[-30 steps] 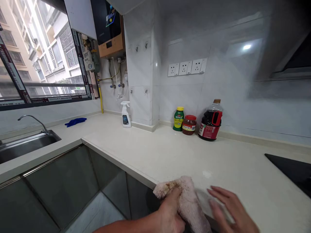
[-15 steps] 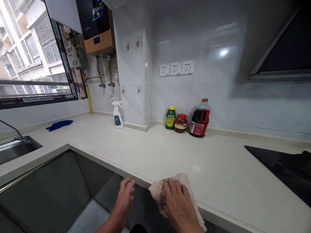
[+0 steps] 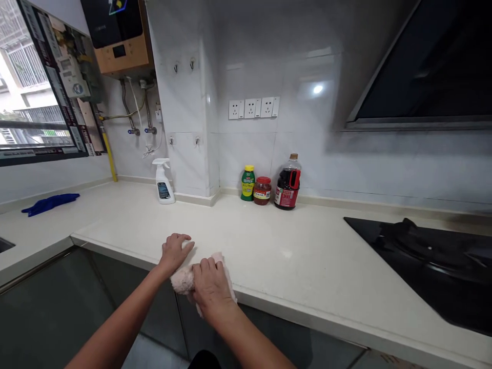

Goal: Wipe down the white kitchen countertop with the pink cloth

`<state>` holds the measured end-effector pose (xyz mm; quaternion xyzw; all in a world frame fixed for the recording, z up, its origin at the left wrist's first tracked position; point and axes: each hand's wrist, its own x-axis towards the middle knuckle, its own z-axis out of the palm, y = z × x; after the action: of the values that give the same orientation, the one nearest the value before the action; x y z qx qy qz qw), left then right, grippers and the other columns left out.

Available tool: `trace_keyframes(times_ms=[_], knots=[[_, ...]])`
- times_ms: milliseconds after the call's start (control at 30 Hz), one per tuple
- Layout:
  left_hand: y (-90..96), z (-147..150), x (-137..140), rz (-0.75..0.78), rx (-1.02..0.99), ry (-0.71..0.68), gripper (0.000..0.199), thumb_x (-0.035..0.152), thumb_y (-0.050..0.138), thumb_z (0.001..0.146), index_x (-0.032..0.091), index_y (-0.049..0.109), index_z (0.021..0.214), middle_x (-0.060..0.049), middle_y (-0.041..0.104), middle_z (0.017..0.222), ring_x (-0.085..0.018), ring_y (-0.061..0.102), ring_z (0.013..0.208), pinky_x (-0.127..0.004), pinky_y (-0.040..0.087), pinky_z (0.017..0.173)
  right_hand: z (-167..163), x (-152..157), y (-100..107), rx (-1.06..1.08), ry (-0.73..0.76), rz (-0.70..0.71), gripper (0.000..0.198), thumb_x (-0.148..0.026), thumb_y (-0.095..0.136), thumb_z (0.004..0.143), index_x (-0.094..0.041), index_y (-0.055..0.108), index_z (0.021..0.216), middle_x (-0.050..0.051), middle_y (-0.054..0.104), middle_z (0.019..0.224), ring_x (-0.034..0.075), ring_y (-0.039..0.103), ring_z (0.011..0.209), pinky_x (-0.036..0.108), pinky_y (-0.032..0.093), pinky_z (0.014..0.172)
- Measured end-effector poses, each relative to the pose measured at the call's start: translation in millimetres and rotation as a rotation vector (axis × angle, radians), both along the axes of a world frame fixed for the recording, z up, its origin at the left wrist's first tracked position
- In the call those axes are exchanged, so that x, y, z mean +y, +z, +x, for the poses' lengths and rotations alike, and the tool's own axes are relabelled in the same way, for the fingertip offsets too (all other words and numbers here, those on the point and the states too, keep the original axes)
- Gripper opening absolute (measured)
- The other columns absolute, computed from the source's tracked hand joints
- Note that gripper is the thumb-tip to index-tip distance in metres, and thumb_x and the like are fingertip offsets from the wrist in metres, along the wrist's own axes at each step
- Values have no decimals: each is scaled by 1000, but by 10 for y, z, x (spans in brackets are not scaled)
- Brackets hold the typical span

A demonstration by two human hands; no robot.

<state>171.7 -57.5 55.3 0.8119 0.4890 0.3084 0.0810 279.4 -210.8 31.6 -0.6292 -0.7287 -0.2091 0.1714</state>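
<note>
My right hand [image 3: 210, 286] grips a fluffy pale pink cleaning cloth [image 3: 182, 280] at the front edge of the white countertop [image 3: 307, 266]. Part of the cloth hangs over the edge, and folds of it show on both sides of my fingers. Just left of the cloth, my left hand [image 3: 173, 253] is at the countertop with its thumb apart from its fingers and nothing in it. I cannot tell whether its fingertips touch the surface.
Along the back wall stand a white spray bottle [image 3: 164, 182], a green squeeze bottle [image 3: 248, 183], a red-lidded jar [image 3: 262, 191] and a large dark sauce bottle [image 3: 287, 184]. A blue cloth [image 3: 50, 203] lies far left. At right sits a black gas hob [image 3: 418, 261] under a range hood [image 3: 423, 77].
The view has swung right, showing more of the hob. My left hand has risen from below the counter edge to the countertop. My right hand has moved left along the edge with the cloth.
</note>
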Motion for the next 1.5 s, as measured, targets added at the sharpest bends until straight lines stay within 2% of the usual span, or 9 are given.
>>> trace_keyframes(times_ms=[133, 400, 600, 767, 933, 1067, 1167, 1300, 1500], knots=[[-72, -18, 8, 17, 104, 5, 28, 39, 58, 90, 23, 72, 107, -11, 65, 117, -33, 54, 120, -50, 39, 102, 408, -421, -64, 34, -23, 25, 39, -44, 66, 100, -18, 58, 128, 10, 56, 127, 27, 58, 107, 46, 53, 92], [-46, 3, -65, 45, 232, 7, 32, 42, 58, 90, 23, 72, 111, -13, 64, 119, -33, 55, 120, -48, 40, 101, 1695, -1582, -529, 88, -205, 242, 65, -28, 85, 68, -23, 56, 126, 9, 63, 115, 33, 55, 103, 43, 39, 82], [-61, 5, -73, 67, 245, 8, 36, 45, 56, 91, 22, 71, 115, -14, 64, 120, -33, 55, 120, -48, 40, 102, 2125, -2142, -691, 23, -263, 335, 37, -28, 53, 91, -25, 54, 128, 12, 63, 124, 35, 57, 110, 56, 31, 100], [-53, 16, -55, 62, 222, -13, 46, 55, 50, 92, 22, 70, 118, -14, 64, 123, -35, 55, 122, -50, 40, 103, 1947, -1966, -736, 108, -353, 291, 53, -32, 67, 80, -26, 52, 131, 13, 56, 137, 38, 48, 127, 61, 23, 109], [-12, 14, -56, 52, 213, -33, 51, 58, 46, 92, 22, 71, 118, -15, 65, 125, -36, 55, 123, -52, 41, 102, 1354, -1280, -707, 43, -304, 293, 65, -34, 81, 73, -23, 53, 131, 14, 58, 135, 40, 47, 123, 60, 31, 103], [-4, 4, 1, 30, 237, 6, 51, 59, 44, 91, 25, 72, 116, -14, 65, 126, -37, 54, 124, -53, 40, 103, 763, -586, -649, -64, -185, 393, 37, -28, 71, 89, -18, 58, 122, 15, 62, 124, 36, 51, 116, 54, 43, 94], [6, 8, 52, 14, 272, 18, 53, 61, 43, 89, 25, 72, 116, -14, 65, 128, -38, 54, 124, -55, 40, 103, 580, -330, -623, -89, -131, 421, 29, -25, 59, 97, -13, 56, 124, 18, 59, 124, 35, 51, 116, 52, 46, 91], [48, 16, 71, -11, 311, 22, 54, 61, 41, 89, 25, 72, 117, -15, 64, 130, -38, 54, 126, -56, 39, 104, 806, -576, -568, -92, -47, 482, 25, -26, 52, 103, -16, 57, 125, 15, 59, 129, 31, 51, 121, 47, 45, 97], [35, 3, 156, 17, 317, 14, 52, 63, 41, 90, 29, 73, 112, -11, 67, 126, -37, 57, 121, -56, 42, 100, 1586, -1520, -497, -6, -133, 317, 48, -29, 70, 91, -21, 52, 135, 10, 56, 138, 28, 50, 124, 44, 36, 107]])
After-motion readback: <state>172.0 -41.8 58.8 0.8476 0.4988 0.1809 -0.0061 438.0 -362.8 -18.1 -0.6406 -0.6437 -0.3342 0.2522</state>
